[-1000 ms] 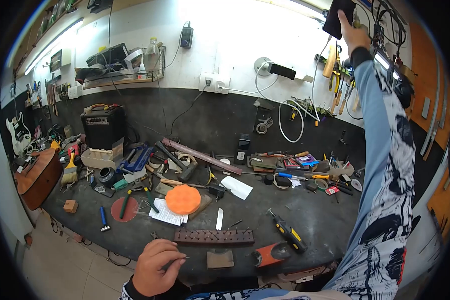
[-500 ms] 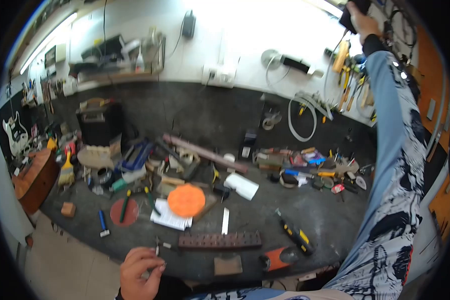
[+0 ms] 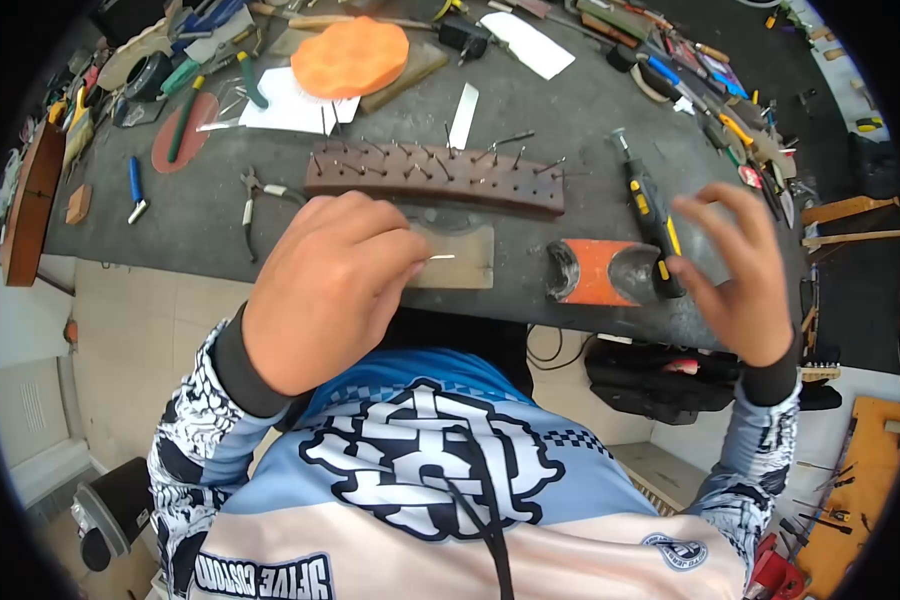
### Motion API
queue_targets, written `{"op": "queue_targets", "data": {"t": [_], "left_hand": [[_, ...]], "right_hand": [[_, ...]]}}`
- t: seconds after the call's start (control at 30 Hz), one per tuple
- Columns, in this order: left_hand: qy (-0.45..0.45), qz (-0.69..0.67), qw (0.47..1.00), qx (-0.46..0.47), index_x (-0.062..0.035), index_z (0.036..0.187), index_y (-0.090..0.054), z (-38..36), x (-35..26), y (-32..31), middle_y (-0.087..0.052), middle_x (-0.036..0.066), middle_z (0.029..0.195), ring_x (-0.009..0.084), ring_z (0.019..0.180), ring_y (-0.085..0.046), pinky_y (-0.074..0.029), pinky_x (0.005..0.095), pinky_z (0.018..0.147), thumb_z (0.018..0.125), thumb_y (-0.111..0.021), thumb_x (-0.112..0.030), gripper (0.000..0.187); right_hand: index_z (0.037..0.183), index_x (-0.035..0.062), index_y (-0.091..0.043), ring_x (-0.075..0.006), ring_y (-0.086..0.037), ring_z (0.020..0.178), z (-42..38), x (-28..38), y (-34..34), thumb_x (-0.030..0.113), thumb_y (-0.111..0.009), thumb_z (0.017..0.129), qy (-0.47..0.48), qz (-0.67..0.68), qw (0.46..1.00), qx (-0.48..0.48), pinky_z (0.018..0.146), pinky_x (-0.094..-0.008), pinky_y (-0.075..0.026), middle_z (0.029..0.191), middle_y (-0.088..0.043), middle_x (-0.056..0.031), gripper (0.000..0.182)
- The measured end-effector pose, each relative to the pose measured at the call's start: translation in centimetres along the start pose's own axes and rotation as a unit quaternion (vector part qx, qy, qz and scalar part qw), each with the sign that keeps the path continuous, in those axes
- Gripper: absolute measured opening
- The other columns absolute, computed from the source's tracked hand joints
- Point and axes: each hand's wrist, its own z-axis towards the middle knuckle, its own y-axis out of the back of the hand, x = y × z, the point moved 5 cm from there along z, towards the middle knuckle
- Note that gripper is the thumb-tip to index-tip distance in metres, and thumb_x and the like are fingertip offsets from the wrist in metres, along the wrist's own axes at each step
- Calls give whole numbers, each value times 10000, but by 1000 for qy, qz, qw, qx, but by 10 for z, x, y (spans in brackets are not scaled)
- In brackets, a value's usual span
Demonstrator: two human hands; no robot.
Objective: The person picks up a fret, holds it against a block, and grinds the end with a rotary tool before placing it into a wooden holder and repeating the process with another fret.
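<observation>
My left hand [image 3: 335,285] is closed, thumb and fingertips pinching a short, thin, shiny piece of wire [image 3: 441,257]. The wire juts to the right, above a small tan block [image 3: 467,272] at the bench's front edge. My right hand [image 3: 738,275] holds nothing; its fingers are apart and curved, beside a slim black-and-yellow power tool [image 3: 650,212]. Left of that tool lies an orange block with hollowed ends [image 3: 600,270]. Behind the tan block stands a long brown wooden holder [image 3: 435,185] with several thin metal bits upright in its holes.
Pliers [image 3: 252,208] lie left of the holder, and a blue-handled tool [image 3: 136,188] farther left. An orange sponge pad [image 3: 350,57], papers [image 3: 288,105] and a metal strip [image 3: 463,116] lie behind. Many tools crowd the bench's back and right side.
My view has tilted down to the bench. My right hand has come down from a dark object high by the wall to the power tool. My left hand still pinches its small piece.
</observation>
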Motion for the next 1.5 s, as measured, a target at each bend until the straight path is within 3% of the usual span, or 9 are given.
{"op": "queue_targets", "data": {"t": [0.13, 0.2, 0.37, 0.67, 0.73, 1.0, 1.2, 1.27, 1.5], "left_hand": [[-4, 25, 999, 33, -32, 926, -691, 8, -7, -13, -644, 103, 900, 317, 851, -618, -477, 406, 779, 799, -726, 28, 145], [0, 31, 998, 45, -29, 929, -688, 10, -7, -19, -639, 105, 902, 321, 850, -614, -478, 408, 776, 802, -723, 30, 145], [18, 32, 998, 57, -22, 941, -679, 10, -9, -29, -620, 117, 918, 332, 847, -604, -477, 414, 769, 807, -715, 36, 150], [32, 43, 995, 84, 0, 963, -673, 13, -14, -31, -605, 137, 938, 355, 865, -613, -498, 424, 775, 803, -703, 60, 173], [24, 57, 994, 91, 6, 984, -679, 12, -15, -31, -607, 136, 942, 354, 874, -613, -497, 428, 780, 797, -696, 69, 198], [2, 36, 997, 61, -9, 988, -690, 15, -17, -34, -624, 122, 951, 340, 875, -605, -481, 409, 801, 771, -695, 83, 236], [-2, 47, 997, 65, -22, 976, -693, 14, -19, -37, -624, 115, 925, 332, 864, -607, -485, 403, 781, 764, -699, 80, 235], [6, 48, 996, 72, -27, 973, -695, 13, -19, -38, -622, 116, 923, 330, 864, -610, -488, 401, 775, 764, -700, 78, 233], [7, 66, 995, 72, -35, 991, -710, 8, -18, -34, -619, 118, 929, 325, 875, -617, -495, 398, 781, 754, -699, 81, 265]], "right_hand": [[1247, 30, -658, -352, -609, 1100, -19, -18, -38, 148, -765, 852, -27, -16, 999, -20, 956, -409, -482, 1183, -644, -167, 426], [1264, 13, -649, -356, -617, 1085, -36, -69, -55, 217, -726, 930, -177, 33, 978, -105, 936, -416, -495, 1173, -645, -185, 398], [1287, -34, -635, -314, -663, 916, -46, -98, -110, 349, -728, 944, -329, 144, 933, -12, 846, -404, -525, 1103, -669, -213, 522], [1259, -111, -609, -344, -691, 1012, -49, -107, -116, 347, -731, 943, -306, 116, 943, -65, 890, -398, -517, 1075, -689, -272, 570], [1307, -115, -558, -212, -682, 993, -60, -117, -100, 277, -720, 968, -364, 194, 907, -85, 854, -323, -529, 1045, -682, -195, 542], [1366, -39, -476, -160, -600, 1136, -60, -47, -31, 2, -704, 873, -227, 242, 942, -43, 1004, -279, -441, 1227, -627, -129, 545], [1399, -2, -499, -227, -677, 969, -39, -13, -37, 255, -832, 833, -132, 290, 945, 74, 888, -314, -503, 1049, -692, -164, 706], [1389, -12, -518, -299, -686, 952, -32, -5, -40, 353, -812, 851, -8, 170, 981, 90, 883, -340, -516, 1067, -691, -178, 714], [1334, 12, -554, -358, -681, 961, -24, -2, -51, 165, -742, 877, -56, 177, 982, 40, 853, -366, -530, 1135, -673, -186, 518]]}}
